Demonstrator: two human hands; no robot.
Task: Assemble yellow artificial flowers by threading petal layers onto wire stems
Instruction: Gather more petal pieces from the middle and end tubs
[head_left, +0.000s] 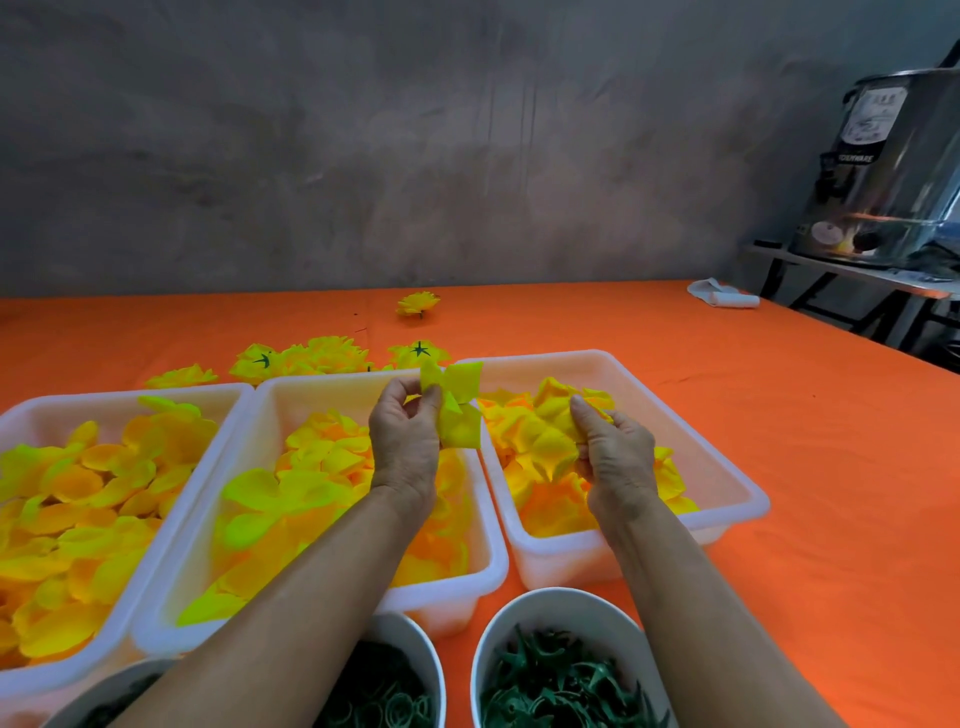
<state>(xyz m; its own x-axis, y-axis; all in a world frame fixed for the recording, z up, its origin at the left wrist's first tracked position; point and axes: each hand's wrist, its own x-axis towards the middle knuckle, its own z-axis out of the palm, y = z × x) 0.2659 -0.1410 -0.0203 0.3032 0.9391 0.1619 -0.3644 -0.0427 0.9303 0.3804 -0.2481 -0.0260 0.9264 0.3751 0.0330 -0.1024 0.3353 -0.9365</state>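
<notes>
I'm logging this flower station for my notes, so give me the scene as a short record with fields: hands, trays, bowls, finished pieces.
left hand: left hand pinches a yellow petal layer above the trays
right hand: right hand grips yellow petals in the right tray
trays: three white trays of yellow petals side by side on an orange tablecloth
bowls: white bowl of green plastic calyx pieces nearest the camera
finished pieces: yellow flower heads behind the trays

Steel urn (883, 166) on metal stand (841, 270), 2 o'clock. White cloth roll (723, 295) on orange tablecloth (779, 415), 1 o'clock. Grey wall (363, 145) at 12.
</notes>
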